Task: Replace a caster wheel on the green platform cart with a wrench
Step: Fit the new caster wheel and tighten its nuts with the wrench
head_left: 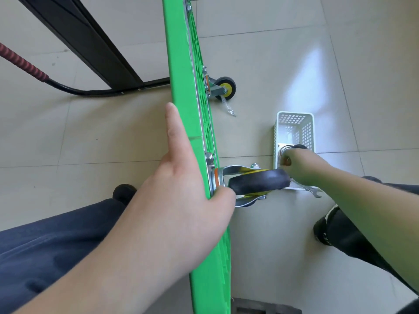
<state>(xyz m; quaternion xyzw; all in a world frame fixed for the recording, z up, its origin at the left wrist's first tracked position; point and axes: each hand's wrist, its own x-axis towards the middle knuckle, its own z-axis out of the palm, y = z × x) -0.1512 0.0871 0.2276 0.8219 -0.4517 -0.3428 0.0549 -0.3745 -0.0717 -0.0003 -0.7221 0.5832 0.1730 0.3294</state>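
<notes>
1. Left hand (181, 196) braces the green platform cart (181, 87), which stands on edge on the tiled floor (272, 53). Palm lies flat on the deck face, index finger straight up along it, thumb hooked over the edge by the caster mount.
2. Behind the cart on the left: folded black handle frame (90, 41) with a red ribbed grip (25, 64), lying on the floor.
3. Near caster wheel (256, 182) sticks out from the cart's underside, just right of the left thumb. Black tyre, yellow hub, silver fork, mounting plate against the green deck with bolt heads visible above it.
4. Far caster wheel (224, 87) sits further up the same edge, well apart from the near one. A scrap of clear plastic (229, 108) lies on the floor below it.
5. White perforated basket (294, 130) stands on the floor right of the near caster. It holds a spare caster: silver plate and black wheel show at the near end; rest of the contents hidden by the hand.
6. Right hand (299, 164) reaches into the basket's near end, fingers curled around the spare caster (288, 150).
7. Wrench (310, 190) lies on the floor beside the basket's near side, under the right wrist; open end points right, other end hidden.
8. Person's dark trouser legs and black shoes flank the cart, bottom left and right.
</notes>
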